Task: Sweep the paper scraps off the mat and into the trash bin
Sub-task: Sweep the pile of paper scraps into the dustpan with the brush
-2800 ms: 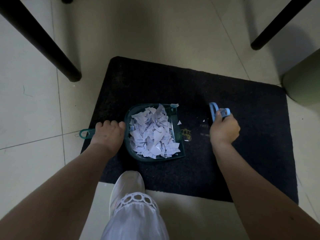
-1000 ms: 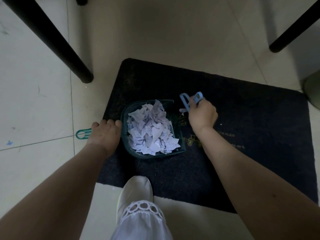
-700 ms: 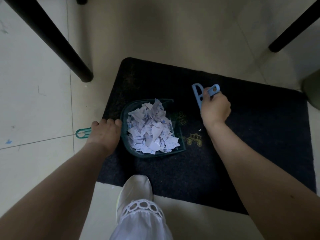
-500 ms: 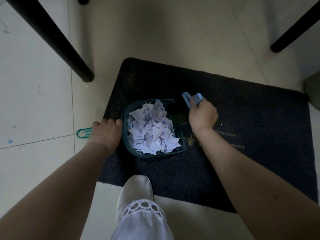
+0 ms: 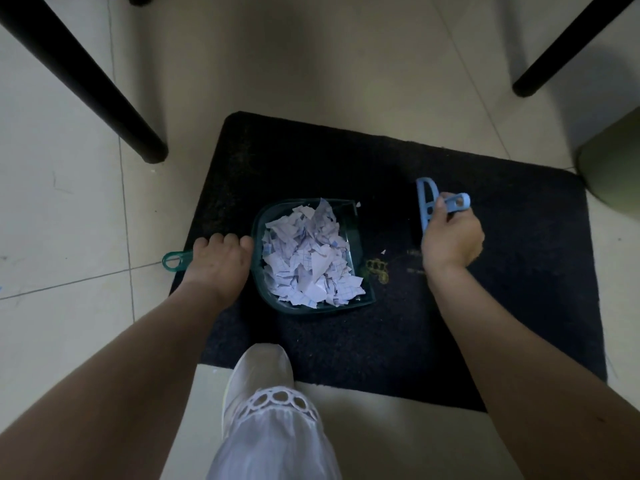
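A dark mat (image 5: pixel 502 289) lies on the tiled floor. On its left part sits a green dustpan (image 5: pixel 351 220) heaped with white paper scraps (image 5: pixel 308 258). My left hand (image 5: pixel 218 263) grips the dustpan's handle, whose looped end (image 5: pixel 173 260) sticks out over the tiles. My right hand (image 5: pixel 450 240) grips a light blue hand brush (image 5: pixel 429 202) on the mat, well to the right of the pan's open mouth. A tiny scrap (image 5: pixel 383 251) lies on the mat between pan and brush, another (image 5: pixel 358 204) at the pan's far corner.
A pale green bin (image 5: pixel 613 168) stands at the mat's far right corner. Black furniture legs come down at the far left (image 5: pixel 104 95) and far right (image 5: pixel 561 50). My white shoe (image 5: pixel 259 379) rests at the mat's near edge.
My right hand has swung the brush away from the dustpan's mouth, out to the right over the mat. My left hand and the dustpan have stayed put.
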Available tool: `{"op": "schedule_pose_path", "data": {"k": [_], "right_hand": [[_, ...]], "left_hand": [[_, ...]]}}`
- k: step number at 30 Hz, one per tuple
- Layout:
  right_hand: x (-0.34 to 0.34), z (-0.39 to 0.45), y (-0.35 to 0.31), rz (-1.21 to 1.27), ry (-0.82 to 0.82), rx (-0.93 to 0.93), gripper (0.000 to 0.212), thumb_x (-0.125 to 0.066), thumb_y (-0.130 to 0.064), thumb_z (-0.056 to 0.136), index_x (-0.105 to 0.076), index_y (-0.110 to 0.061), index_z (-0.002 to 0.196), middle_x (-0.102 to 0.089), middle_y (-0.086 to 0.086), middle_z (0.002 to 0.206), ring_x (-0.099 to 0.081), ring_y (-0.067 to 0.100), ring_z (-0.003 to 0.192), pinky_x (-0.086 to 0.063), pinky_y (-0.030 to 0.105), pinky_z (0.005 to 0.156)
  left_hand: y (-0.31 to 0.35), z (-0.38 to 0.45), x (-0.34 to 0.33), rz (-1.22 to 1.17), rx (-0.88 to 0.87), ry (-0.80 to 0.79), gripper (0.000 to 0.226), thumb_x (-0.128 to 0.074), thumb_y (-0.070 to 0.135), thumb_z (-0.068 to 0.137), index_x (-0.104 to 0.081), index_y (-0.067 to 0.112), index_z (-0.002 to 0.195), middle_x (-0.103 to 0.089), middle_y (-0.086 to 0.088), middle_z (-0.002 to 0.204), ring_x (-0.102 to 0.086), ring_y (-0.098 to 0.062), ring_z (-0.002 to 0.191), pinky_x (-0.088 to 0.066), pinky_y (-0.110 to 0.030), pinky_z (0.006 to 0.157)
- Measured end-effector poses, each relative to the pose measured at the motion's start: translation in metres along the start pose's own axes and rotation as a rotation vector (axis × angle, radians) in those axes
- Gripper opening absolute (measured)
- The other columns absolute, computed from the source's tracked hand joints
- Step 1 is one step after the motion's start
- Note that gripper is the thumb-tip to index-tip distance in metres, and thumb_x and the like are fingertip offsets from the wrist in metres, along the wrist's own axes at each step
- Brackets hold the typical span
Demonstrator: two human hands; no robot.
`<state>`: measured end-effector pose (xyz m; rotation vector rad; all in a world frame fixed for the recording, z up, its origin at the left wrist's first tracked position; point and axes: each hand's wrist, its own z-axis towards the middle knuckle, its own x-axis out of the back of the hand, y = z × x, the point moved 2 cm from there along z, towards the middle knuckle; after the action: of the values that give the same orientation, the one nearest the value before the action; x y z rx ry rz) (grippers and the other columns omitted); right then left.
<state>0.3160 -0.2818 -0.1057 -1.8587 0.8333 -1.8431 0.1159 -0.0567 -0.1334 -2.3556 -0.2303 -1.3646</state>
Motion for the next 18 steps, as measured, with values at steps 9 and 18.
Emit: {"op": "schedule_pose_path", "data": {"k": [9, 18], "right_hand": [[-0.022, -0.041, 0.010, 0.071, -0.291, 0.071, 0.024, -0.048, -0.032, 0.097, -0.068, -0.021, 0.104, -0.065, 0.000, 0.078, -0.059, 0.017, 0.069, -0.042, 0.027, 0.061], [-0.004, -0.014, 0.010, 0.175, -0.065, -0.058, 0.022, -0.048, -0.031, 0.097, -0.066, -0.022, 0.105, -0.061, -0.006, 0.084, -0.060, 0.013, 0.077, -0.053, 0.033, 0.071]], "left_hand": [[0.004, 0.000, 0.001, 0.021, 0.025, -0.013, 0.029, -0.047, 0.014, 0.090, -0.042, 0.013, 0.119, -0.054, -0.009, 0.118, -0.052, -0.030, 0.109, -0.040, -0.040, 0.091], [0.004, 0.000, 0.000, 0.023, 0.029, -0.002, 0.029, -0.046, 0.014, 0.090, -0.042, 0.013, 0.119, -0.054, -0.009, 0.116, -0.052, -0.029, 0.108, -0.041, -0.040, 0.089]]}}
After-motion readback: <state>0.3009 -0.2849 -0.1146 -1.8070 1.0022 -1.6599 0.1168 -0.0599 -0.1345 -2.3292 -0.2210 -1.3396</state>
